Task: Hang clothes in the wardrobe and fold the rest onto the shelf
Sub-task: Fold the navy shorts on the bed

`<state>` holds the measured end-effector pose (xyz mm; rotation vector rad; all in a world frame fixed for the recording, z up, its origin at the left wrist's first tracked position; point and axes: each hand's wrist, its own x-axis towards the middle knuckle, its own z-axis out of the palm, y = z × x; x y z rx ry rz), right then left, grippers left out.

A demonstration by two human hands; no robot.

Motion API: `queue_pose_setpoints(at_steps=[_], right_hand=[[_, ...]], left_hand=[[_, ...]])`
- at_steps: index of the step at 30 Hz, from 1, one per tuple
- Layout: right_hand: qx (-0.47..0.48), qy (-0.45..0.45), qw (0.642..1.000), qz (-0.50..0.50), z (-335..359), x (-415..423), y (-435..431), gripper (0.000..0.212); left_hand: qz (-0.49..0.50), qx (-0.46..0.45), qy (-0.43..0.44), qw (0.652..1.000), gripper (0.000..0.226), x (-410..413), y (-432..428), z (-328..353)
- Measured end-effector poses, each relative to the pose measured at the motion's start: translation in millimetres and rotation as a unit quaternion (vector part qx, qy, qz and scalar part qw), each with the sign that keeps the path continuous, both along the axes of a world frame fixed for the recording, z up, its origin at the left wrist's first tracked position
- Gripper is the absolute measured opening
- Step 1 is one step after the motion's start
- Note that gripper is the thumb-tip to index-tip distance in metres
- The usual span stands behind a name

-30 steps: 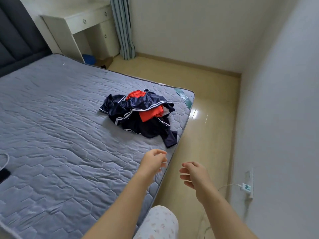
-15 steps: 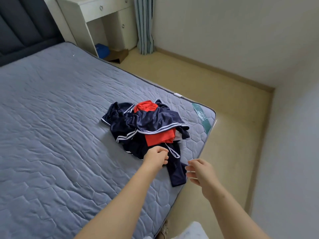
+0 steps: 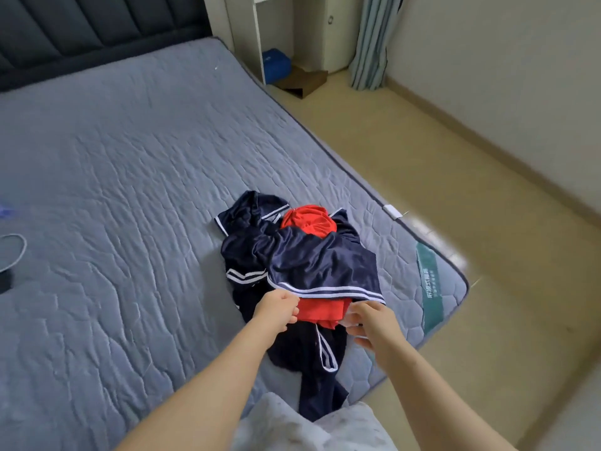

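A heap of clothes lies on the grey quilted mattress near its foot corner. On top is a navy garment with a white-striped hem, and a red garment shows above and below it. More navy cloth trails off the mattress edge toward me. My left hand pinches the striped hem at its left end. At the hem's right end my right hand has its fingers curled on the cloth, with a bit of white fabric showing by them.
A dark padded headboard stands at the back. A white desk with a blue box and cardboard beneath it is beside a curtain. A cable lies at the bed's left. Bare floor runs along the right.
I have stepped closer and turned toward the bed. Both hands moved forward from mid-air onto the heap, and now hold the striped hem of the top navy garment.
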<state>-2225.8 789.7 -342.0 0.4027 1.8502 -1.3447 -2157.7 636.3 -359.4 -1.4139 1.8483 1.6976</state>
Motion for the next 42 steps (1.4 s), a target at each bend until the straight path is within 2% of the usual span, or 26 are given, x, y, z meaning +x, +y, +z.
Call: queue_pose_setpoints(at_steps=[8,11,15,19,22,24,26,28,30,32,38,42], right_hand=[[0.076,-0.059,0.99,0.108,-54,-105,-6,0.014],[0.083,-0.081,0.984,0.132,-80,-124,-9,0.017],[0.1,-0.107,0.976,0.161,-117,-137,-6,0.018],[0.123,-0.129,0.965,0.191,-150,-140,-1,0.016],[0.142,-0.135,0.96,0.202,-166,-140,-1,0.012],[0.149,-0.134,0.959,0.198,-173,-141,-4,0.013],[0.148,-0.128,0.961,0.194,-176,-140,-7,0.015],[0.142,-0.123,0.962,0.2,-176,-136,-12,0.016],[0.13,-0.123,0.962,0.205,-170,-130,-19,0.015],[0.109,-0.125,0.968,0.19,-159,-123,-30,0.009],[0.045,-0.159,0.975,0.149,-105,-95,-65,0.012],[-0.034,-0.216,0.963,0.161,-64,-68,-81,0.046]], left_hand=[[0.127,0.031,-0.106,0.986,0.011,-60,8,-52],[0.199,0.082,-0.137,0.967,0.006,-69,9,-77],[0.289,0.126,-0.15,0.937,0.016,-82,3,-114],[0.389,0.146,-0.128,0.9,0.034,-109,-7,-151],[0.516,0.141,-0.095,0.84,0.059,-124,-19,-174],[0.565,0.167,-0.076,0.805,0.058,-129,-29,-183],[0.577,0.181,-0.045,0.795,0.047,-130,-35,-184],[0.549,0.168,-0.024,0.818,0.044,-126,-38,-179],[0.463,0.124,-0.012,0.877,0.048,-115,-37,-166],[0.391,0.095,-0.003,0.915,0.045,-98,-34,-149],[0.259,0.151,0.057,0.952,0.037,-31,-18,-74],[0.133,0.163,0.112,0.971,0.032,1,-13,-27]])
